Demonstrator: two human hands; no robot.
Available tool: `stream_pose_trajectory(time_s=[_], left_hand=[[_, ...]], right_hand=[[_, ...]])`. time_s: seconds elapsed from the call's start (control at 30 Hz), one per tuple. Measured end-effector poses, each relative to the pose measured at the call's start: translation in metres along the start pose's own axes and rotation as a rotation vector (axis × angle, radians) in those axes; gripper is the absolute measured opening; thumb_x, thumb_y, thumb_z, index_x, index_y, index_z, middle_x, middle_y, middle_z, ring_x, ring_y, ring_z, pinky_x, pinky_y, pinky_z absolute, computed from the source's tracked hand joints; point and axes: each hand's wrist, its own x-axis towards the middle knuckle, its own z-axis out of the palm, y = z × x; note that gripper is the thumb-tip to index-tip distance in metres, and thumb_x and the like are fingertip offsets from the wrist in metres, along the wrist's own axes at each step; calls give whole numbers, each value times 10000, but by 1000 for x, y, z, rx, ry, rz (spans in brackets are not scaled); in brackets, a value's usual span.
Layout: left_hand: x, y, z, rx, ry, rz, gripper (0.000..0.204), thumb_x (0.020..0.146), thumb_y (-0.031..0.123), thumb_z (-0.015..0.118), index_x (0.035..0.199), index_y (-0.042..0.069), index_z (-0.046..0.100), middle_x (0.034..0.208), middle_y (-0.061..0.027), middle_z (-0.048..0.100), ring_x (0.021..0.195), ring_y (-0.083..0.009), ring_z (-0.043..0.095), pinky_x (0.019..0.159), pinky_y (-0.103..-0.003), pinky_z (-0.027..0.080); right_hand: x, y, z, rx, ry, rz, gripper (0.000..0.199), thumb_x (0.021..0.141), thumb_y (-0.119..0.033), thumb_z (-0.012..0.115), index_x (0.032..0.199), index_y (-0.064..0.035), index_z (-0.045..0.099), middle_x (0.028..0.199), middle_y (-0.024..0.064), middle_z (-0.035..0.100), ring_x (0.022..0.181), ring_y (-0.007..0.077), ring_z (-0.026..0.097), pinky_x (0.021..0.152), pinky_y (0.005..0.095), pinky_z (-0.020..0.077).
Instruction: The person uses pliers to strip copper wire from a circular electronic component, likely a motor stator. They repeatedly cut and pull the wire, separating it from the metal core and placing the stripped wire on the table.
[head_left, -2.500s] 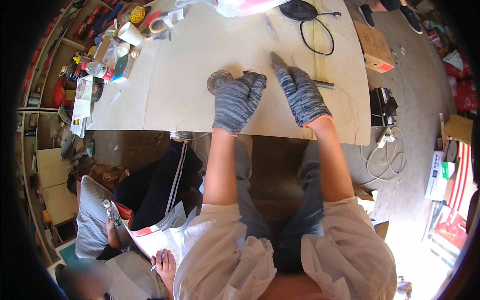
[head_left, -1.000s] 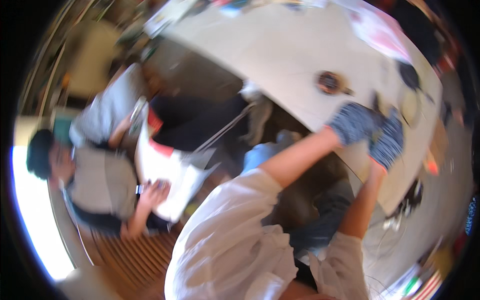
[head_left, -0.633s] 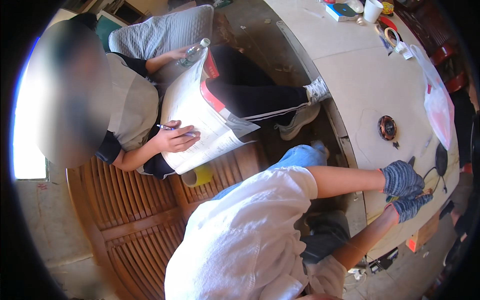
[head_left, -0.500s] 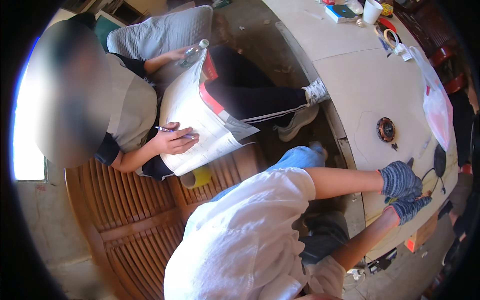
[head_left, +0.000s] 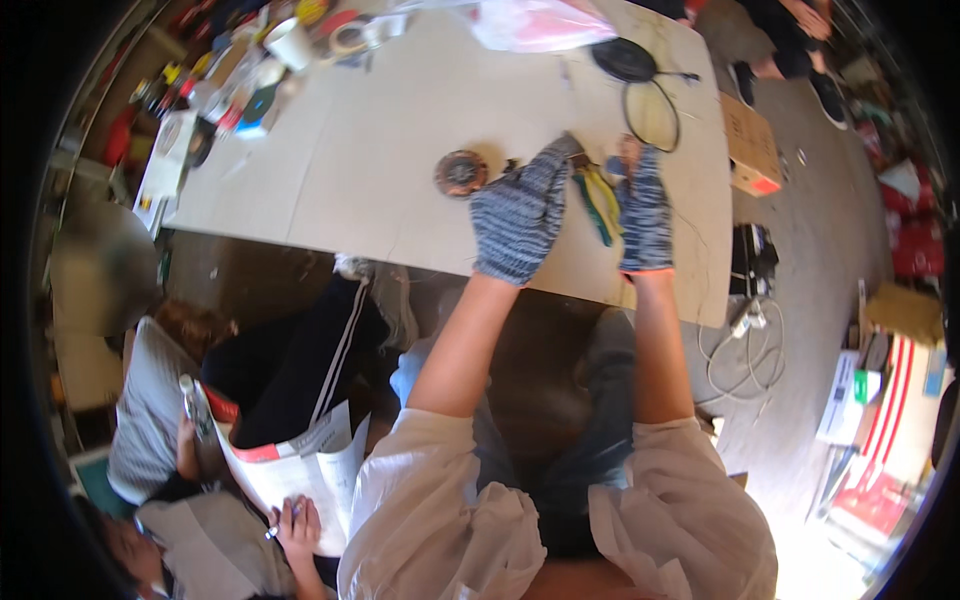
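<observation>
My left hand (head_left: 520, 228), in a grey-blue knit glove, is over the table with its fingers drawn together; what they hold, if anything, is hidden. Pliers (head_left: 598, 205) with yellow and green handles lie between my hands, their head close to the left fingertips. My right hand (head_left: 647, 220), gloved alike, is closed around a small copper-coloured piece (head_left: 629, 150) that sticks out at its fingertips; blur hides the details. Left of my left hand sits a round, dark part (head_left: 461, 173) with a coppery rim, like a wound coil.
On the pale table (head_left: 370, 150) are a black disc with a cable (head_left: 625, 60), a plastic bag (head_left: 545, 25), a white cup (head_left: 289, 45) and bottles at far left. Cardboard boxes (head_left: 750, 145) and a cord (head_left: 745, 350) lie on the floor at right. A seated person holds papers (head_left: 310, 465) at lower left.
My view has swung right, so the table now lies ahead of me. My hands, close together before, are apart, with the pliers now showing between them.
</observation>
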Motion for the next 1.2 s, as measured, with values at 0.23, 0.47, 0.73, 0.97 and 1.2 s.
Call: stream_pose_trajectory(time_s=[0.23,0.47,0.73,0.97,1.2], left_hand=[[-13,8,21,299,-79,181,322,780,105,612,1094,173,632,601,-59,581,486,-236,551,466,-347,431],[-10,12,16,324,-74,196,337,782,87,614,1095,212,635,625,-45,601,497,-211,563,469,-341,428],[-10,11,22,178,-152,132,295,805,105,603,1079,206,643,690,-76,639,544,-256,594,504,-359,462],[-11,7,18,57,-192,80,261,820,124,595,1072,173,644,780,-102,662,617,-258,625,552,-343,490],[-9,-1,21,-115,-303,26,245,849,117,559,1083,123,633,971,-102,661,809,-264,645,724,-332,510]], right_hand=[[-13,-56,7,-235,116,197,516,821,-471,581,951,28,577,890,230,564,832,368,563,750,414,445],[-12,-55,2,-486,151,-37,364,908,-341,493,968,5,589,894,211,580,808,359,573,740,439,452],[-13,-47,3,12,146,-40,282,929,-216,484,1084,-11,601,979,117,641,881,220,606,789,319,466],[-7,-46,-3,245,97,168,349,913,-326,536,1075,-33,636,938,27,655,741,61,502,680,226,428],[-10,-56,-12,-77,38,217,321,907,-291,545,1071,-28,629,888,54,656,646,85,502,613,238,423]])
